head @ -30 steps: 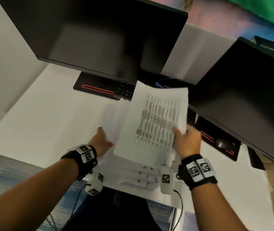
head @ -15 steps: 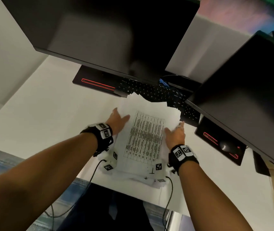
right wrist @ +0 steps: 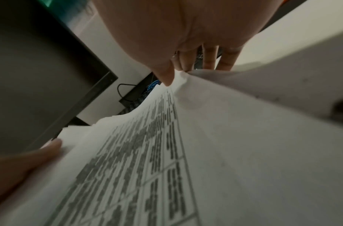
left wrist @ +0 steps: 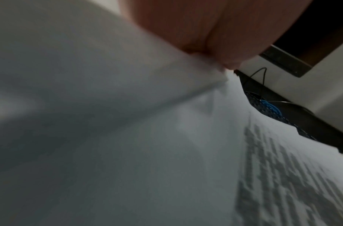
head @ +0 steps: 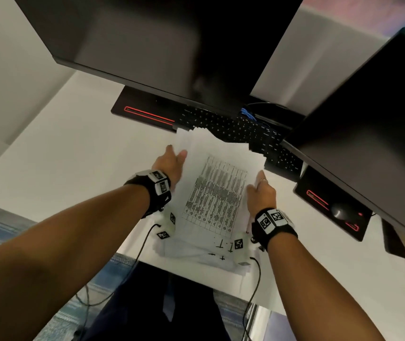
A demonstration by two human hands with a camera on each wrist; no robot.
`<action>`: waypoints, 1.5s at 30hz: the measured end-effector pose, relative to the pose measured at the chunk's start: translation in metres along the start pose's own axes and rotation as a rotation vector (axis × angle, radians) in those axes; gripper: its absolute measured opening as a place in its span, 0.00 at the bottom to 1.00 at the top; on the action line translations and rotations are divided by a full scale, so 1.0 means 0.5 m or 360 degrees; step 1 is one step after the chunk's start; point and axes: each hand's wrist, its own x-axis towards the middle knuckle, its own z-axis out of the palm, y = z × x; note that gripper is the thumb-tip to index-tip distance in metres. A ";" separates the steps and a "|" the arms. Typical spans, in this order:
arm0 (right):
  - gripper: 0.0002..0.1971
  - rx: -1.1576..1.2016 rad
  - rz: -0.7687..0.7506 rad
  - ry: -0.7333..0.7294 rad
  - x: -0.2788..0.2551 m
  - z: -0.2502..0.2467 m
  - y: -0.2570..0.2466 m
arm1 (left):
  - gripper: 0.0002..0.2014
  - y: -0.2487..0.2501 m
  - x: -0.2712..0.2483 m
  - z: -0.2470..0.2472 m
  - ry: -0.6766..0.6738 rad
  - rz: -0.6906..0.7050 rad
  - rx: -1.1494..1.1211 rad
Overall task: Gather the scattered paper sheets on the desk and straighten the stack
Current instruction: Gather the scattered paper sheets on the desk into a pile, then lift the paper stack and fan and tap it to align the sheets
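The paper stack (head: 217,190) lies on the white surface (head: 73,163) just in front of the keyboard (head: 240,130), its far corners fanned and overlapping that keyboard's near edge; the sheets are gathered but not yet squared. The left hand (head: 172,163) bears on the stack's left edge, fingers extended and thumb laid on top — a grip spread flat, clamped on nothing; the right hand (head: 261,190) holds the right edge, thumb above and fingers beneath, pinching it. Judgement: two opposed hands bracket the long sides to press the edges flush; the ragged end nearest the keyboard remains outstanding.
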 end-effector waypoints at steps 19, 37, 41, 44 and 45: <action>0.38 -0.0242 -0.0050 -0.0123 -0.005 0.020 -0.021 | 0.33 0.016 -0.015 0.026 -0.0216 -0.0100 -0.0321; 0.42 0.0013 -0.0044 -0.0080 0.008 0.028 0.035 | 0.29 0.039 0.000 0.051 -0.0003 0.0014 -0.0513; 0.41 0.0146 -0.0100 -0.0073 -0.014 0.026 0.054 | 0.42 0.002 0.011 0.050 -0.0112 -0.0154 -0.0388; 0.43 0.0350 -0.0053 0.0005 -0.049 0.033 0.090 | 0.31 -0.048 0.005 0.045 -0.0085 -0.0208 -0.0572; 0.45 0.0367 -0.0022 0.0052 -0.058 0.032 0.097 | 0.27 -0.056 -0.005 0.043 -0.0090 -0.0169 -0.0663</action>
